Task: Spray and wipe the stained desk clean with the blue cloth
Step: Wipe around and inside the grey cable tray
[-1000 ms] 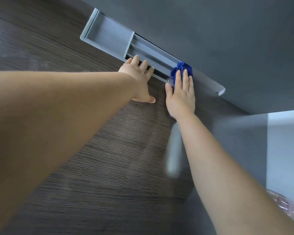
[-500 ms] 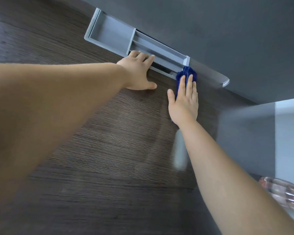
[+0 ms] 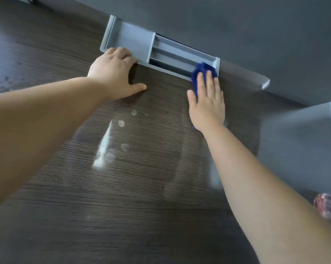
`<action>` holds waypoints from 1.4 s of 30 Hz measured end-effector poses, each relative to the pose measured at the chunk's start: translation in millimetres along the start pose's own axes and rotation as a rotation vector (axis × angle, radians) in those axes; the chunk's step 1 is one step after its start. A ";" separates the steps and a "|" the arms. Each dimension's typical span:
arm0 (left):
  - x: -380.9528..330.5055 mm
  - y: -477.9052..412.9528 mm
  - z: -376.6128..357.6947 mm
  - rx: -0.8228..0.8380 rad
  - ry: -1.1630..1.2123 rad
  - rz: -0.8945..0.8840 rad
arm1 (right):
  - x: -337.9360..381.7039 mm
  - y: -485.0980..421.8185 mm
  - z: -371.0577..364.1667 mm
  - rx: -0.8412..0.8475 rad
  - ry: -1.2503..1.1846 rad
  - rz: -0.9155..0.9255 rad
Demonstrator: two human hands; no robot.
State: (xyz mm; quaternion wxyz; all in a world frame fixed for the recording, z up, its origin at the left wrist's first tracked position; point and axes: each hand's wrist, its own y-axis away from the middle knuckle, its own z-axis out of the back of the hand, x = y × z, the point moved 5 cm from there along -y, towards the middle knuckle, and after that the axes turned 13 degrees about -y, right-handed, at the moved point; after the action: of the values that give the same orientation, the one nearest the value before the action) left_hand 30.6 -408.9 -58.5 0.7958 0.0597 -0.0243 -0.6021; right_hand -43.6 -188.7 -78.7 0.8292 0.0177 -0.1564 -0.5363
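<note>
The dark wood-grain desk (image 3: 141,216) fills the view, with wet streaks and round droplets (image 3: 120,123) shining in its middle. My right hand (image 3: 207,101) lies flat, fingers straight, pressing the blue cloth (image 3: 202,70) onto the desk at the right end of the grey tray. The cloth pokes out past my fingertips. My left hand (image 3: 113,73) rests palm down on the desk. Its fingers touch the tray's front edge and its thumb is spread to the right.
A grey plastic organiser tray (image 3: 134,40) with long slots sits against the dark grey back panel (image 3: 237,25). A grey side panel (image 3: 294,149) stands at the right. A pinkish clear bottle (image 3: 330,210) shows at the right edge. Dull smudges (image 3: 8,79) mark the desk's left.
My left hand slid left along the tray's front edge. My right hand with the cloth stayed near the tray's right end. The view pulled back, showing wet streaks on the desk.
</note>
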 end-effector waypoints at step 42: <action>91.4 61.0 -7.4 -0.072 0.265 0.312 | 218.4 -31.6 -56.6 0.105 0.040 0.292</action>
State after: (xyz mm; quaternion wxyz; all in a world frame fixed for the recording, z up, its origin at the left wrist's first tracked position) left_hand 114.8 -479.9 -61.3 0.8773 0.1054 0.0933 -0.4589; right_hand 26.3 -405.4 -86.2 0.8992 0.0488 -0.1688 -0.4007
